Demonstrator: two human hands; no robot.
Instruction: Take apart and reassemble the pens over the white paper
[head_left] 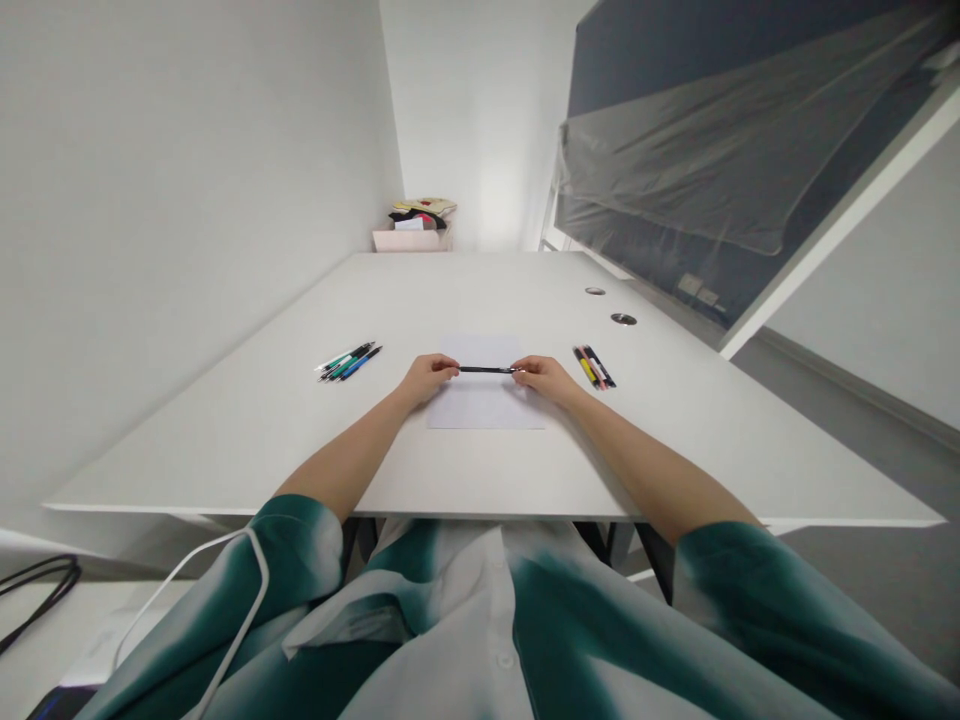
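Note:
A slim black pen (484, 370) lies level between my hands, above a sheet of white paper (486, 408). The fingertips of my left hand (429, 376) pinch its left end. At the other end, my right hand (546, 377) pinches it the same way, covering the tip. To the left, several pens (348, 363) in green, blue, black and white lie in a loose bunch. Several markers or pens (594, 367), with yellow, pink and black among them, lie side by side to the right of my right hand.
The white table (292, 440) runs along a wall on the left. A pale box (409, 240) with cloth-like items stands at the far end. Two round cable holes (623, 320) sit near the right edge, beside a plastic-draped dark panel (675, 170). A white cable (259, 570) crosses my left sleeve.

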